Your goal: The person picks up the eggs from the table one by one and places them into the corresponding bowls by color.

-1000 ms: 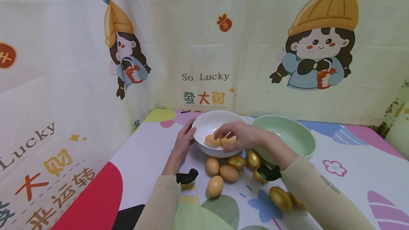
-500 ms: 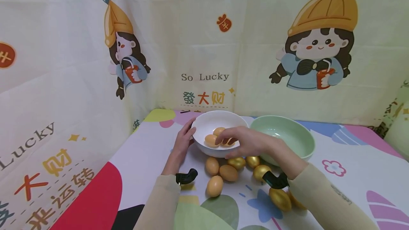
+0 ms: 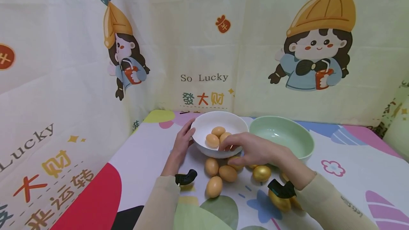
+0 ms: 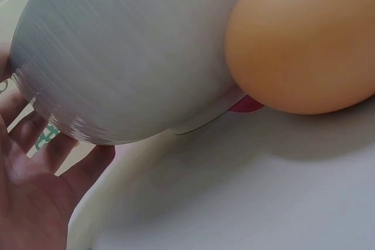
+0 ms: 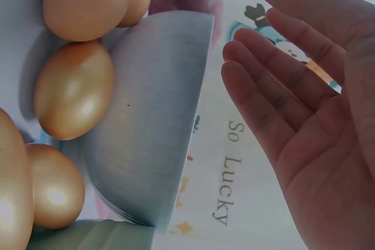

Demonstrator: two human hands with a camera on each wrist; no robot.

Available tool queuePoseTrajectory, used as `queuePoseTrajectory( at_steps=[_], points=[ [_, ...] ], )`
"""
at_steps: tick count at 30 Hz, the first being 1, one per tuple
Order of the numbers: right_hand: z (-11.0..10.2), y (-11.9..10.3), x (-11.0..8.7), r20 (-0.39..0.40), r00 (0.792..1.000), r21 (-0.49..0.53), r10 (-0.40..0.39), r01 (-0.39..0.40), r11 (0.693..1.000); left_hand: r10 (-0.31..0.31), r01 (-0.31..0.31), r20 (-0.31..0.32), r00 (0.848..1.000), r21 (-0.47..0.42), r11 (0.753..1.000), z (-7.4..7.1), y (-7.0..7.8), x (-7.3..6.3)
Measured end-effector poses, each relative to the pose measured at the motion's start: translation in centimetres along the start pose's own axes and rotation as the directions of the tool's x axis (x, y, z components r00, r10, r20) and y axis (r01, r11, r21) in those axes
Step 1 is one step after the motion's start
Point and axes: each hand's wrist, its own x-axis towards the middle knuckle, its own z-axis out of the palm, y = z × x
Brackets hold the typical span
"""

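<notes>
A white bowl point(image 3: 201, 125) stands toward the back of the table with three brown eggs point(image 3: 212, 140) visible inside. My left hand point(image 3: 183, 144) grips its left side, thumb at the rim and fingers against the outer wall. My right hand point(image 3: 255, 147) hovers over the bowl's near right rim, fingers bent a little and holding nothing. In the right wrist view its fingers are apart from the bowl. Just in front of the bowl lie three brown eggs point(image 3: 228, 173). Several golden eggs point(image 3: 261, 173) lie right of them, some partly hidden by my right hand and wrist.
A pale green bowl point(image 3: 287, 136) stands just right of the white one, with no eggs visible in it. Behind both hangs a printed cloth point(image 3: 204, 45). A patterned cover point(image 3: 143, 152) lies over the table.
My right hand has drawn back from over the eggs in the white bowl, toward me and slightly right, uncovering more of them. My left hand stays at the rim.
</notes>
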Motion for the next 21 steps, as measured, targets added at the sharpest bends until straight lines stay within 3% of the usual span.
queuePoseTrajectory(
  at_steps=[12,17,21],
  points=[
    [0.8,0.3,-0.7,0.029,1.0,0.016,-0.01,0.009,1.0,0.0,0.0,-0.008,1.0,0.009,1.0,0.1,0.1,-0.1],
    [1.5,0.6,-0.8,0.075,0.997,0.073,0.022,-0.027,0.997,0.003,-0.003,-0.005,1.0,0.016,1.0,0.1,0.0,-0.1],
    [2.1,0.9,-0.7,0.102,0.994,0.056,0.046,-0.052,0.997,0.002,-0.002,-0.006,1.0,0.014,1.0,0.1,-0.1,-0.1]
  ],
)
